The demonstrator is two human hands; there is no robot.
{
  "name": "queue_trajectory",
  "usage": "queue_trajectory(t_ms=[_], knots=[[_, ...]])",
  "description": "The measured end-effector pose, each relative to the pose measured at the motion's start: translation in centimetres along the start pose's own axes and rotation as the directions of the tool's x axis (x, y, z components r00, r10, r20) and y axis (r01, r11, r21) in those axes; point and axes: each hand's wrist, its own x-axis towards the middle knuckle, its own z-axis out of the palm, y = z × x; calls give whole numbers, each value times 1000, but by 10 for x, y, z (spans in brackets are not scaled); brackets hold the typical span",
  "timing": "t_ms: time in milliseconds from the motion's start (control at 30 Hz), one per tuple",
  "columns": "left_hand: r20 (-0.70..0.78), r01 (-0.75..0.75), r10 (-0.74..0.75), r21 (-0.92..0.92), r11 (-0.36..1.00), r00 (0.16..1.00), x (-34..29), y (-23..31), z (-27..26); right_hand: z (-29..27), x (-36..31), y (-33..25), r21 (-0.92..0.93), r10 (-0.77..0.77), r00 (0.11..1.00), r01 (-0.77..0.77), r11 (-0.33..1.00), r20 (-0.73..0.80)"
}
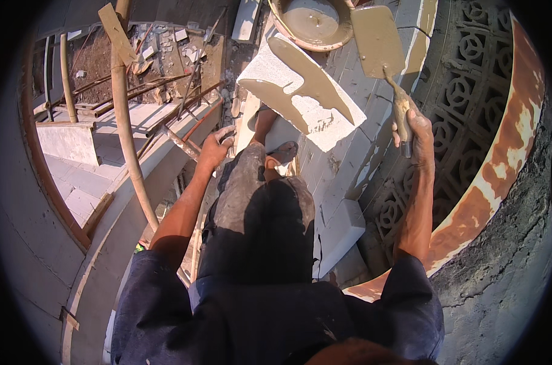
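My right hand is wrapped around the handle of a square-bladed trowel. The trowel points away from me, its blade coated with wet grey mortar. Left of it lies a white lightweight block with a rough surface, tilted in view, with thick patches of mortar spread across its face. At the far end, beside the blade, stands a round bucket holding wet mortar. My left hand is beside my knee, fingers loosely bent and apart, with nothing visible between them.
A row of pale blocks runs below and right of the mortared block. Patterned vent blocks and a curved rusty edge lie to the right. Bamboo poles stand at left, above a lower level with rubble. Another white block sits beside my leg.
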Motion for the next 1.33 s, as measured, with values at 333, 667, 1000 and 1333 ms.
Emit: queue_trajectory(t_ms=[333, 667, 1000, 1333], knots=[[-78, -172, 170, -20, 985, 982, 1, 16, 29, 124, -136, -10, -725, -422, 904, 247, 643, -66], [-60, 45, -46, -27, 999, 997, -36, -43, 24, 91, -137, 100, -803, -776, 630, 480, 354, 35], [0, 86, -87, 158, 984, 996, -25, -7, 5, 40, -109, 243, -879, -773, 632, 338, 336, -52], [-70, -48, 45, -32, 998, 997, 44, -39, 9, 33, -24, 165, -820, -374, 891, 5, 573, -256]])
